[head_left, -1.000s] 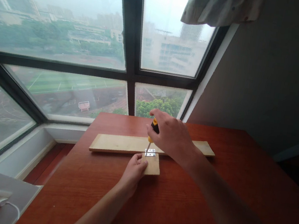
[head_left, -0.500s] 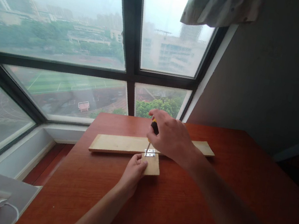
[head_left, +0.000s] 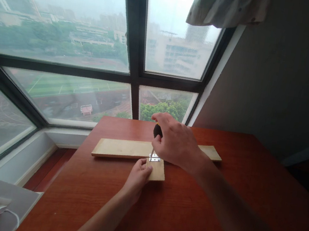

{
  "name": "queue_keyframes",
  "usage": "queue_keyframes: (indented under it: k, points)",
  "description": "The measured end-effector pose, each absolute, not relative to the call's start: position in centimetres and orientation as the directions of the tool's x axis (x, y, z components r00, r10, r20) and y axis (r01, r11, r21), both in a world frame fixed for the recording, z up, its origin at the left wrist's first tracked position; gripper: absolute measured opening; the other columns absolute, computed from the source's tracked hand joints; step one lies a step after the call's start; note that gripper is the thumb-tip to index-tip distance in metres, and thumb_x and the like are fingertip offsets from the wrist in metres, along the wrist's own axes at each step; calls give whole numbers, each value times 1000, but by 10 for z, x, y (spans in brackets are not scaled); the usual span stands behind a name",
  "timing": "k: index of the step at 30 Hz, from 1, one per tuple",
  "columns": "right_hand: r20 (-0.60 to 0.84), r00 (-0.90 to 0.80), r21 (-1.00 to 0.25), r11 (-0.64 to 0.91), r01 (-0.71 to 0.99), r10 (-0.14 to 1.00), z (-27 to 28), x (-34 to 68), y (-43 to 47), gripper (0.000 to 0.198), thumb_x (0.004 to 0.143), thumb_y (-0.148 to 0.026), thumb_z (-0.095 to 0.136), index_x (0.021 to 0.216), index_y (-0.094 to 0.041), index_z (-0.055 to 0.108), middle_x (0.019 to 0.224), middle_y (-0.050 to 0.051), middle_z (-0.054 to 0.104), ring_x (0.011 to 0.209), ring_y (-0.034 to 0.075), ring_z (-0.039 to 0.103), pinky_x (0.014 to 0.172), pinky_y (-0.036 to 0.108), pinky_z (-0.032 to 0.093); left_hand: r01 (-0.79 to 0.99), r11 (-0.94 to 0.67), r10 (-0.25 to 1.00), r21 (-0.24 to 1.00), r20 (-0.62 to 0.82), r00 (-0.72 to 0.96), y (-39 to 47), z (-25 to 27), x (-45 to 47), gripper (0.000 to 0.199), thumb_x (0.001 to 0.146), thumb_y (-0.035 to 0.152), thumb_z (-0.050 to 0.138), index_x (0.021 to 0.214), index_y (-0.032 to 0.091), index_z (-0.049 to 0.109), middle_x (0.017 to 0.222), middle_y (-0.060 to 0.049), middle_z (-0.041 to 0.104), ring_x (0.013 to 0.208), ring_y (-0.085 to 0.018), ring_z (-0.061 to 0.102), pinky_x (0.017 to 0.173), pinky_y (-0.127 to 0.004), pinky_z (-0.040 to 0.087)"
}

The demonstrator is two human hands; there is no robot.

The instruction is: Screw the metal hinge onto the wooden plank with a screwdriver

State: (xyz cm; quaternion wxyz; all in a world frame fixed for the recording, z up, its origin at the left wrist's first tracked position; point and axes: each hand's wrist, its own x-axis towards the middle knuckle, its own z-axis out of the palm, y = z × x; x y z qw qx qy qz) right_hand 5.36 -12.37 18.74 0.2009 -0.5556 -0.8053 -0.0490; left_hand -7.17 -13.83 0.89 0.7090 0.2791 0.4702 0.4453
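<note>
My right hand (head_left: 178, 140) is closed around the dark handle of a screwdriver (head_left: 158, 131), which stands nearly upright. Its thin shaft runs down to the left end of a silver metal hinge (head_left: 154, 158). The hinge bridges a long pale wooden board (head_left: 122, 148) and a small wooden piece (head_left: 158, 170) on the near side. My left hand (head_left: 138, 176) grips the small piece by its left edge, thumb on top and fingers partly hidden below. Part of the long board is behind my right hand.
The boards rest on a reddish-brown wooden table (head_left: 93, 203). Beyond its far edge is a window with a dark frame (head_left: 90, 73). A wall socket with a white plug (head_left: 0, 209) is at the lower left, and a curtain (head_left: 227, 8) hangs above.
My right hand has turned slightly and shifted a little left at the fingertips, the screwdriver handle with it. My left hand and the boards stay in place.
</note>
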Motion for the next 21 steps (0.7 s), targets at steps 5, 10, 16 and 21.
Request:
queue_keyframes:
  k: [5, 10, 16, 21]
  points:
    - [371, -269, -133, 337, 932, 889, 187, 52, -122, 40, 91, -41, 43, 126, -23, 48, 116, 9, 62, 86, 23, 63, 65, 32, 44, -365, 443, 896, 819, -414, 159, -138, 7, -72, 30, 78, 14, 64, 106, 15, 53, 94, -11, 70, 78, -18, 68, 69, -26, 53]
    - [387, -255, -155, 335, 929, 886, 185, 53, -120, 39, 87, -26, 43, 125, -22, 48, 115, 8, 62, 87, 22, 63, 67, 32, 44, -352, 431, 902, 831, -405, 150, -137, 5, -72, 31, 78, 14, 64, 106, 14, 52, 92, -11, 70, 75, -18, 67, 68, -27, 52]
    - [413, -298, -151, 387, 910, 861, 186, 55, -123, 41, 85, -31, 48, 125, -21, 48, 118, 8, 61, 95, 23, 61, 67, 31, 44, -367, 433, 902, 823, -399, 166, -137, 4, -71, 30, 78, 13, 63, 105, 14, 51, 93, -11, 70, 76, -19, 68, 70, -29, 53]
    - [388, -234, -118, 300, 947, 892, 185, 53, -118, 38, 93, -44, 43, 123, -22, 52, 114, 9, 63, 85, 22, 64, 64, 32, 44, -354, 445, 896, 823, -414, 162, -140, 11, -72, 31, 77, 17, 66, 105, 15, 52, 92, -10, 70, 76, -18, 67, 67, -26, 52]
